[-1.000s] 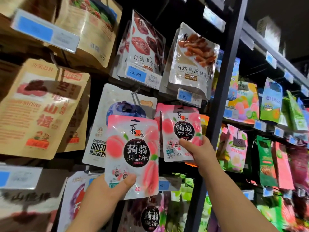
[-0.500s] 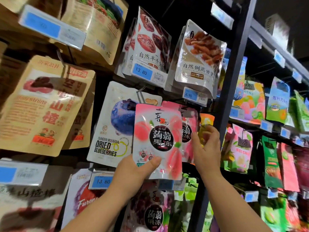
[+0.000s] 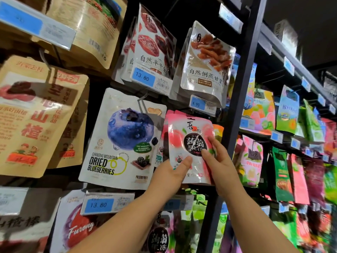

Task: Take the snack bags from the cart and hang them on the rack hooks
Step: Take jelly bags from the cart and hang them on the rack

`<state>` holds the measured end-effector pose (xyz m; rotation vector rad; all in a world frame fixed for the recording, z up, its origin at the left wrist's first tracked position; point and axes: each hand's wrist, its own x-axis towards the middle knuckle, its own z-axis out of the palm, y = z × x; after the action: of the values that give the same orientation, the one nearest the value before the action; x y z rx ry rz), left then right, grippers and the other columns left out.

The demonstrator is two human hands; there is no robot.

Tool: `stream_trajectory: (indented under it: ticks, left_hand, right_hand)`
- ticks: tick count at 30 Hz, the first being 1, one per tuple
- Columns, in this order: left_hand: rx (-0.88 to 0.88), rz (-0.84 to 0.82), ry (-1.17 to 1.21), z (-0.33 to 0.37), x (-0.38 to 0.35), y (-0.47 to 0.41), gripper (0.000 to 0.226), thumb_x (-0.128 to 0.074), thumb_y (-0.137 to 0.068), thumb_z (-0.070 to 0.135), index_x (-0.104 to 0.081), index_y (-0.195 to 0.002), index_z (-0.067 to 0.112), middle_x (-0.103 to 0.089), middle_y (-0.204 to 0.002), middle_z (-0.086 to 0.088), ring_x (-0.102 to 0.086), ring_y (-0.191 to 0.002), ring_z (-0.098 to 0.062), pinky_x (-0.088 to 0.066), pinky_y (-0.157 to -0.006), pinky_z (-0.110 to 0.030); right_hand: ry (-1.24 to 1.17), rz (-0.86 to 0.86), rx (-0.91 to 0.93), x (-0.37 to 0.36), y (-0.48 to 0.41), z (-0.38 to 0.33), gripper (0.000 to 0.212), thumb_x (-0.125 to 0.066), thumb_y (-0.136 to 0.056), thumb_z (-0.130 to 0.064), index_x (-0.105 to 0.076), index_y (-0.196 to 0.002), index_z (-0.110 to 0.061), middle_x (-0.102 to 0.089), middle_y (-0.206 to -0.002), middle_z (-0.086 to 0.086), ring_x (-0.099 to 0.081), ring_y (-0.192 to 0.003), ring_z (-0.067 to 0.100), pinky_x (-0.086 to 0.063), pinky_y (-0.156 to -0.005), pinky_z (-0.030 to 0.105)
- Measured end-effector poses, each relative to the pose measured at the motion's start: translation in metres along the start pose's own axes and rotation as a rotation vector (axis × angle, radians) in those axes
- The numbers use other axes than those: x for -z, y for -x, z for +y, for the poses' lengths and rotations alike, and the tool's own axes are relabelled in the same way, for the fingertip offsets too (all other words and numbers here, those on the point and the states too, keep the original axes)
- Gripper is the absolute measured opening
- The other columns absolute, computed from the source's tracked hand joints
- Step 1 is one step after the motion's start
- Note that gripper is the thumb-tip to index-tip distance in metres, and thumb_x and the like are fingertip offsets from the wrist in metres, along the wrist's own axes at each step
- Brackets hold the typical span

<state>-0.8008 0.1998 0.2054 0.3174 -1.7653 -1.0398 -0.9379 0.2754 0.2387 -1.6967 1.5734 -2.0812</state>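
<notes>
A pink peach-jelly snack bag (image 3: 189, 132) with a black round label is held up against the rack, in front of more pink bags of the same kind behind it. My left hand (image 3: 170, 175) grips its lower left corner, thumb on the front. My right hand (image 3: 218, 159) holds its right side, thumb and fingers on the black label. The bag's top edge sits just under the 4.90 price tag (image 3: 198, 104). The hook there is hidden behind the bag. The cart is out of view.
A white dried-blueberries bag (image 3: 124, 139) hangs just left. Two white dried-fruit bags (image 3: 204, 64) hang above. A black upright post (image 3: 237, 99) stands right of the hands, with green and pink bags (image 3: 284, 156) beyond it. Brown paper bags (image 3: 36, 115) fill the far left.
My left hand carried the pink bag rightward and up onto the stack of pink bags. My right hand left the hanging bags' edge and came onto the front of this bag.
</notes>
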Motion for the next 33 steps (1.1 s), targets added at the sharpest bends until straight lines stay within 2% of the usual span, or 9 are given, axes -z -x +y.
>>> stream_trajectory:
  ticks: [8,12,14,17,20,22,24,28,33]
  left_hand:
    - [-0.041,-0.005,-0.097,-0.001,-0.008,-0.022,0.032,-0.046,-0.09,0.059,-0.062,-0.093,0.032,-0.06,-0.076,0.016,-0.059,-0.083,-0.009,-0.038,-0.067,-0.021]
    - [-0.007,0.033,-0.126,-0.004,-0.009,-0.027,0.038,-0.048,-0.089,0.06,-0.063,-0.104,0.028,-0.064,-0.088,0.014,-0.059,-0.082,-0.004,-0.038,-0.064,-0.016]
    - [-0.018,0.046,-0.137,-0.006,-0.009,-0.03,0.042,-0.048,-0.087,0.063,-0.06,-0.11,0.03,-0.066,-0.098,0.014,-0.061,-0.094,-0.01,-0.045,-0.075,-0.023]
    - [-0.029,0.078,-0.227,-0.004,-0.007,-0.03,0.058,-0.046,-0.086,0.066,-0.046,-0.129,0.028,-0.061,-0.122,0.005,-0.057,-0.113,-0.02,-0.047,-0.092,-0.037]
    - [-0.02,0.141,-0.372,-0.001,-0.006,-0.028,0.07,-0.046,-0.089,0.061,-0.02,-0.141,0.023,-0.052,-0.134,-0.007,-0.054,-0.116,-0.028,-0.046,-0.088,-0.037]
    - [-0.05,0.153,-0.352,-0.002,-0.006,-0.027,0.075,-0.049,-0.091,0.053,-0.003,-0.146,0.03,-0.046,-0.141,-0.006,-0.055,-0.115,-0.027,-0.045,-0.087,-0.035]
    - [-0.093,0.122,-0.352,-0.005,-0.006,-0.03,0.078,-0.048,-0.094,0.047,0.01,-0.146,0.044,-0.038,-0.149,-0.002,-0.054,-0.117,-0.024,-0.043,-0.085,-0.033]
    - [-0.041,0.032,-0.405,-0.012,-0.007,-0.043,0.067,-0.041,-0.098,0.046,0.006,-0.146,0.053,-0.034,-0.149,0.0,-0.047,-0.126,-0.02,-0.04,-0.093,-0.035]
    - [0.062,0.02,-0.436,-0.026,-0.007,-0.059,0.067,-0.039,-0.098,0.046,0.009,-0.144,0.054,-0.029,-0.152,-0.008,-0.044,-0.13,-0.027,-0.04,-0.099,-0.042]
  right_hand:
    - [0.005,0.053,0.003,0.006,-0.016,0.01,0.048,-0.063,-0.093,-0.027,-0.049,-0.135,-0.046,-0.054,-0.14,-0.011,-0.056,-0.124,0.013,-0.045,-0.107,0.046]
    - [0.037,0.063,-0.031,0.003,-0.023,0.013,0.051,-0.07,-0.075,-0.052,-0.053,-0.123,-0.06,-0.055,-0.138,-0.015,-0.056,-0.123,0.014,-0.045,-0.106,0.046]
    - [0.024,0.066,-0.049,0.002,-0.027,0.015,0.051,-0.069,-0.062,-0.061,-0.054,-0.111,-0.068,-0.057,-0.137,-0.014,-0.057,-0.122,0.015,-0.045,-0.105,0.047]
    - [0.01,0.069,-0.069,0.001,-0.031,0.018,0.046,-0.07,-0.064,-0.059,-0.056,-0.107,-0.069,-0.057,-0.136,-0.012,-0.058,-0.121,0.016,-0.046,-0.105,0.047]
    - [0.02,0.057,-0.083,-0.001,-0.034,0.022,0.048,-0.07,-0.082,-0.044,-0.054,-0.126,-0.055,-0.054,-0.139,-0.01,-0.057,-0.123,0.018,-0.046,-0.105,0.047]
    - [0.071,0.043,-0.088,-0.003,-0.038,0.025,0.052,-0.064,-0.092,-0.033,-0.046,-0.141,-0.04,-0.049,-0.144,-0.011,-0.05,-0.128,0.014,-0.041,-0.111,0.043]
    - [0.135,0.022,-0.096,-0.006,-0.043,0.029,0.054,-0.061,-0.094,-0.033,-0.042,-0.145,-0.036,-0.045,-0.147,-0.011,-0.044,-0.133,0.012,-0.037,-0.114,0.042]
    - [0.169,0.005,-0.157,-0.013,-0.051,0.036,0.056,-0.058,-0.095,-0.037,-0.036,-0.146,-0.042,-0.043,-0.15,-0.012,-0.044,-0.136,0.017,-0.038,-0.113,0.046]
    - [0.259,-0.028,-0.184,-0.021,-0.06,0.04,0.057,-0.049,-0.1,-0.037,-0.025,-0.152,-0.036,-0.03,-0.156,-0.014,-0.03,-0.143,0.013,-0.027,-0.118,0.037]
